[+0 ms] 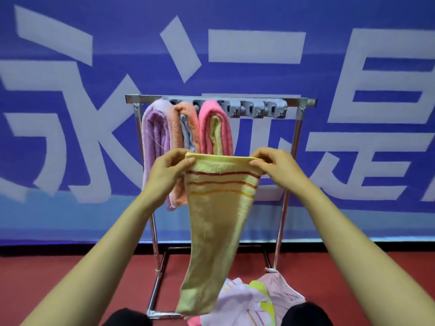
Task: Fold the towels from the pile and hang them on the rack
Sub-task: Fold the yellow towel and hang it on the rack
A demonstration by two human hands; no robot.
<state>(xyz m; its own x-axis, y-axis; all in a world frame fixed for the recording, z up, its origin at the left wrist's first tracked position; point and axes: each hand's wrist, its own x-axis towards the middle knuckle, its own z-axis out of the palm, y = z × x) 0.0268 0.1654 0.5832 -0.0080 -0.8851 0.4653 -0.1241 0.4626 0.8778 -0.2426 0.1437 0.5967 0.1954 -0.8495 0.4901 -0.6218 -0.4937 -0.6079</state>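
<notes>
1. Dark knees show at the bottom edge, one on each side, with both bare forearms reaching forward above them.
2. Between the knees, a pile of towels lies on the red floor. It holds pale lilac, pink and lime-green cloth, just beside the rack's foot.
3. The left hand pinches the upper left corner of the yellow towel, thumb in front and fingers curled behind.
4. The right hand pinches the upper right corner the same way, so the top edge is stretched level between the two hands.
5. The yellow towel hangs in the air in front of the rack. It has red and orange stripes near its top, and it narrows towards its lower end, which dangles just above the pile's left side.
6. The rack is a metal frame standing on the floor behind the towel, with a grey strip of clips along its top bar.
7. Three folded towels hang from the left part of that bar, touching side by side: a purple towel, an orange towel and a pink towel.
8. A blue banner with large white characters fills the wall behind.
</notes>
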